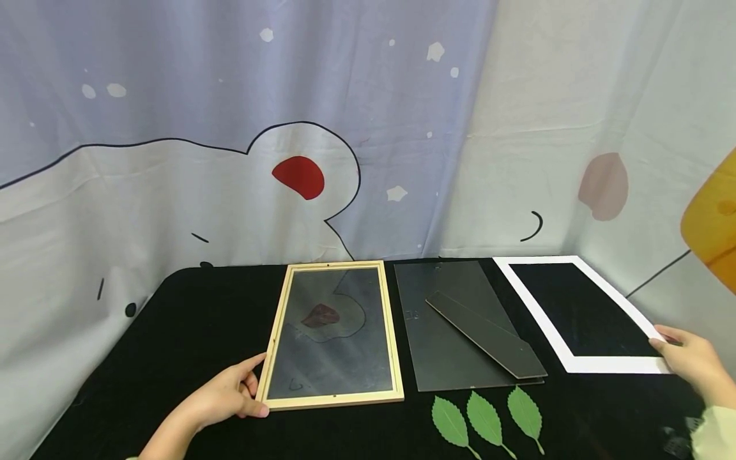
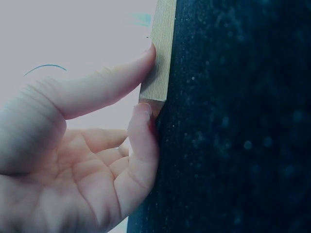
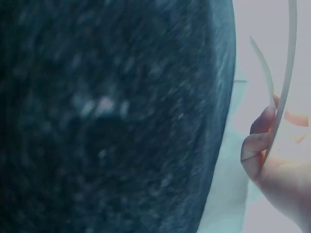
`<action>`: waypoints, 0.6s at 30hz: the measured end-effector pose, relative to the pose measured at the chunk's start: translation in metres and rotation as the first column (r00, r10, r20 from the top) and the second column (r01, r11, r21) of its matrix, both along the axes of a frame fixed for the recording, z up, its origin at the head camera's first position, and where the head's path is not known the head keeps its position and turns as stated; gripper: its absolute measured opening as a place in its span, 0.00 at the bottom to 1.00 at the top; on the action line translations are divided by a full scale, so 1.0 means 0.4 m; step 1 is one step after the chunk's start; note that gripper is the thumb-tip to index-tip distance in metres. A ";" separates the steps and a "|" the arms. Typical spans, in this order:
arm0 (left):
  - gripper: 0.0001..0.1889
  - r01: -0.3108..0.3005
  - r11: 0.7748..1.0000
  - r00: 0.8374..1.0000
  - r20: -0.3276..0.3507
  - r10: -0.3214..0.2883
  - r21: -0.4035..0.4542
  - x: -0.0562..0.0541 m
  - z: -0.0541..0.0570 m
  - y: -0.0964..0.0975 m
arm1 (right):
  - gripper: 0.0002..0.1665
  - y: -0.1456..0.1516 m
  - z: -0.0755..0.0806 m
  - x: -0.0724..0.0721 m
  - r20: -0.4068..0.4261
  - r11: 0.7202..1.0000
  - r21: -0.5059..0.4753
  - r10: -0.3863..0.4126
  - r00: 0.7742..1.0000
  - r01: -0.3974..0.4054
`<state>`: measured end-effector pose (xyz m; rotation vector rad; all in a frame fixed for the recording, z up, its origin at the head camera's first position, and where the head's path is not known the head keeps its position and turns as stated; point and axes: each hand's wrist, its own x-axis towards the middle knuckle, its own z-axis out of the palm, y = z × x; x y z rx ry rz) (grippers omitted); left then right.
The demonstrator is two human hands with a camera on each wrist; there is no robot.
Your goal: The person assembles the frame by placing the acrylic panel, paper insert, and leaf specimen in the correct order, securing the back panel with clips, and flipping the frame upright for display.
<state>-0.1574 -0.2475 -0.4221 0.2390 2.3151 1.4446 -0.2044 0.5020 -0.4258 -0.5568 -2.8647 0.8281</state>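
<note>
A light wooden picture frame (image 1: 333, 401) with a clear, reflecting pane (image 1: 333, 364) lies on the black cloth. My left hand (image 1: 221, 396) grips its near left corner, thumb at the front edge and a finger along the left side. The left wrist view shows thumb and fingertip around the end of the wooden edge (image 2: 163, 53). Far to the right, my right hand (image 1: 696, 361) pinches the near right corner of a white mat (image 1: 615, 365) with an open middle. Seen edge-on in the right wrist view, the thin mat (image 3: 290, 58) passes between thumb and fingers.
Between frame and mat lies a dark grey backing board (image 1: 437, 332) with a slanted stand leg (image 1: 483, 332). Three green leaves, one of them the middle leaf (image 1: 485, 418), lie in front of it. A patterned curtain (image 1: 172, 204) hangs behind the black tabletop (image 1: 190, 319).
</note>
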 end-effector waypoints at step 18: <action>0.54 0.010 1.000 1.000 -0.001 -0.010 0.014 -0.001 -0.005 -0.002 | 0.33 -0.143 0.102 0.012 -0.067 0.968 -0.151 0.193 0.979 -0.201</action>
